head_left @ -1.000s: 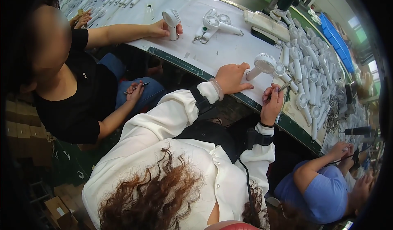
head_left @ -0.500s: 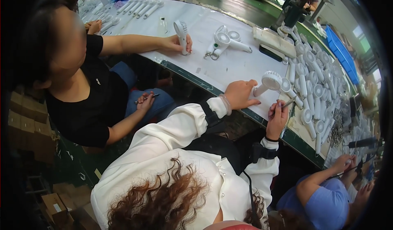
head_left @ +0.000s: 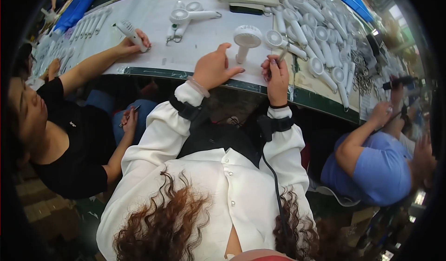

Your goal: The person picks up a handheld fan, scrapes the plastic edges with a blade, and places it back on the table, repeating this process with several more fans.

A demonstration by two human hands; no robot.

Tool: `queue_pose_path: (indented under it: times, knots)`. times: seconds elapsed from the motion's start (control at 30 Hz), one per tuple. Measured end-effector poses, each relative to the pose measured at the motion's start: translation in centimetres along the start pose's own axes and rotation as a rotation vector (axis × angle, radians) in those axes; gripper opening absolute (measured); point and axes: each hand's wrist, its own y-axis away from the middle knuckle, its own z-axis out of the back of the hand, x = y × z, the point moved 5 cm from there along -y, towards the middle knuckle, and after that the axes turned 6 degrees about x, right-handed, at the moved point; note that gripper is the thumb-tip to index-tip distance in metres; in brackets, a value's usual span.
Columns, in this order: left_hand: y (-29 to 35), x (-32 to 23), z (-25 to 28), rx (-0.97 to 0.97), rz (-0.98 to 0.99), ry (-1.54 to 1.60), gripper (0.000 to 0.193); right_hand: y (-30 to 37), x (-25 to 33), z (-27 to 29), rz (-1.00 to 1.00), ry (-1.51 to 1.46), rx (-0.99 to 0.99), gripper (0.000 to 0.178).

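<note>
White plastic, top-heavy on a slim handle, the small fan (head_left: 246,39) stands upright on the pale tabletop (head_left: 148,19), and from where I'm watching, tipping looks like the main danger. Its round head sits high over a narrow foot, so a stray nudge from the thumb of the left hand (head_left: 211,69) could knock it over. If it fell toward the person, it might roll off the green table edge (head_left: 167,73), which is near. The thin tool (head_left: 282,54) worries me too: pinched in the fingers of the right hand (head_left: 277,79), its far end points up by a second fan (head_left: 275,38) lying on its side, and a careless swing could scratch that one or strike the standing one. Farther right, the loose heap of fans (head_left: 320,33) could slide if bumped, as they lie across one another. As for position, the upright fan is between the two hands, just right of the left one and a little beyond its thumb. That left hand is spread wide, thumb away from forefinger, and grips nothing I can see; whether a fingertip brushes the handle, I can't tell.
</note>
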Motion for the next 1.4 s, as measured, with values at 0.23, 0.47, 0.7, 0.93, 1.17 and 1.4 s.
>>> queue_pose_path:
  times: [0.23,0.47,0.7,0.93,1.17,1.4]
  knots:
    - [0.9,0.3,1.7,-0.262,-0.115,-0.134,0.064,0.0,-0.1,0.4,0.0,0.024,0.014,0.016]
    - [-0.2,6.0,5.6,-0.298,0.059,-0.009,0.06,0.4,-0.2,0.1,0.001,0.026,0.047,0.016]
    - [-2.1,5.0,7.5,-0.057,0.007,0.433,0.046,0.5,0.0,0.3,-0.022,0.048,0.017,0.016]
    - [-3.2,7.3,9.2,-0.224,0.167,0.914,0.033,0.8,0.1,0.2,-0.01,0.035,0.01,0.017]
    - [-0.3,3.9,5.9,-0.22,-0.012,0.881,0.036,-0.2,-0.8,0.1,-0.042,0.087,0.01,0.021]
    - [0.6,2.7,0.5,-0.094,-0.047,0.724,0.046,-0.2,-0.5,0.1,-0.005,-0.011,-0.005,0.02]
